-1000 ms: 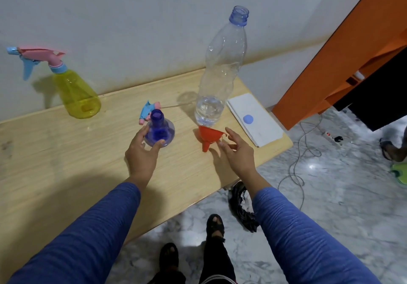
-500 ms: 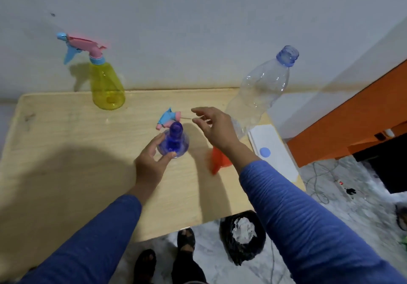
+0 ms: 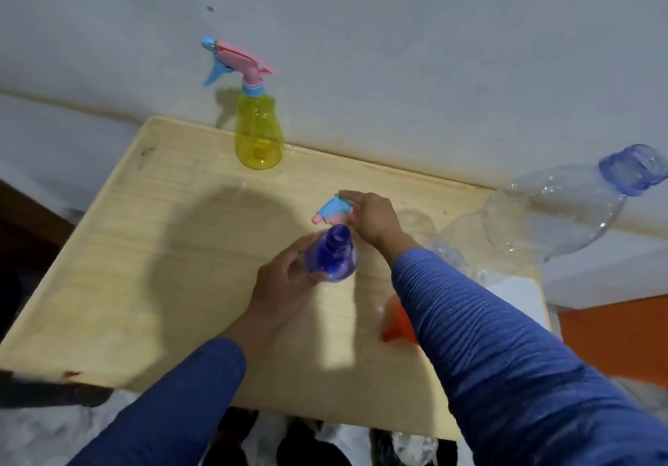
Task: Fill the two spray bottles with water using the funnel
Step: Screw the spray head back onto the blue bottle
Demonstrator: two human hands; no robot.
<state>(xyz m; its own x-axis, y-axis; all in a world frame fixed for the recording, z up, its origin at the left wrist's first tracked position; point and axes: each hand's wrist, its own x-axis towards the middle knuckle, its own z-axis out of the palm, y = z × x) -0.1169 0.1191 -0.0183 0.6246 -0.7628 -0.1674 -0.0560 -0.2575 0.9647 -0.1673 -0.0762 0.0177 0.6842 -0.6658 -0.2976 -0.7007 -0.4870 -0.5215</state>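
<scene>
A blue spray bottle with its neck open stands mid-table, and my left hand grips its body. Just behind it lies its loose blue-and-pink spray head; my right hand reaches over it with fingertips closing on its right end. A yellow spray bottle with its pink-and-blue head screwed on stands at the table's back edge. The orange funnel lies on the table, half hidden under my right sleeve. A large clear water bottle, mostly empty, stands at the right.
The wooden table meets a white wall at the back. A white flat box lies at the right edge, beside an orange cabinet. A bin bag and my feet show below the front edge.
My right hand left the funnel, swung up and over to the loose spray head behind the blue bottle. My left hand kept its hold. The camera tilted left.
</scene>
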